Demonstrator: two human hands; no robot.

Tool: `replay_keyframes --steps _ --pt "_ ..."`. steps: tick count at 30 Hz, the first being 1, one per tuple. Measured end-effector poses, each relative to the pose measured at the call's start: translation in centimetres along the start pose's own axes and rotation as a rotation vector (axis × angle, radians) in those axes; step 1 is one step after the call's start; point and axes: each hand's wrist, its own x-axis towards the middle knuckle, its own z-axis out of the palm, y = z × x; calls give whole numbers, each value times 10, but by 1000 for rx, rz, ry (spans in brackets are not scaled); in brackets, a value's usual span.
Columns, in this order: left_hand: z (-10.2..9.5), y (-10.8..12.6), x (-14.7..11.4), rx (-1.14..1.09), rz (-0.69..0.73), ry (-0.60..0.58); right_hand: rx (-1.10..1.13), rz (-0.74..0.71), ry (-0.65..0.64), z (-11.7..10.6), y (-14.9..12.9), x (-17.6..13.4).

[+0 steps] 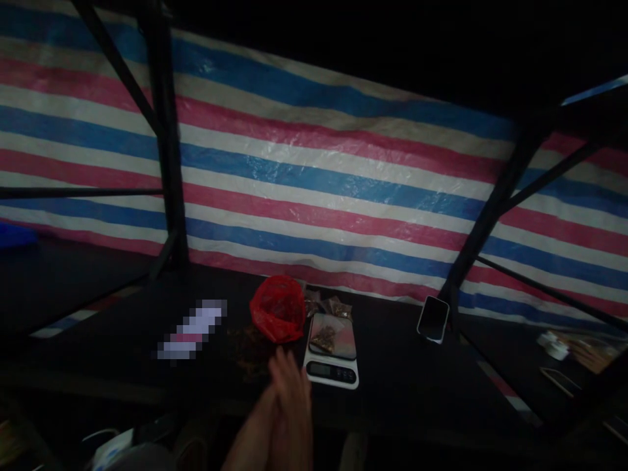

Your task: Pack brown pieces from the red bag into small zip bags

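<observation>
Head cam: both hands point(294, 396) tog., fingers point(284, 366) extended, nothing visibly gripped; 1 sachet point(324, 338) already on digital scale point(345, 345) R of fingertips, 2 other pkts point(339, 307) off it, beyond.

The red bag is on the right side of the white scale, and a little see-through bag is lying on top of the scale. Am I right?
Almost! The red bag is on the left side of the white scale, not the right; the head view shows it. And yes, a little see-through bag is lying on top of the scale.
</observation>
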Motion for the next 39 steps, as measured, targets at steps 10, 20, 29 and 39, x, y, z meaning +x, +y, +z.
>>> replay_keyframes --steps 10,20,29,39 --pt "-35 -11 68 245 139 7 233 24 -88 -11 -69 39" --pt "-22 -41 89 338 100 36 -622 20 -135 -96 37 104" --pt "38 -85 112 338 41 -48 -679 -22 -193 -105 96 99" --pt "36 -94 120 -58 -165 1 -121 145 -443 -62 54 131"
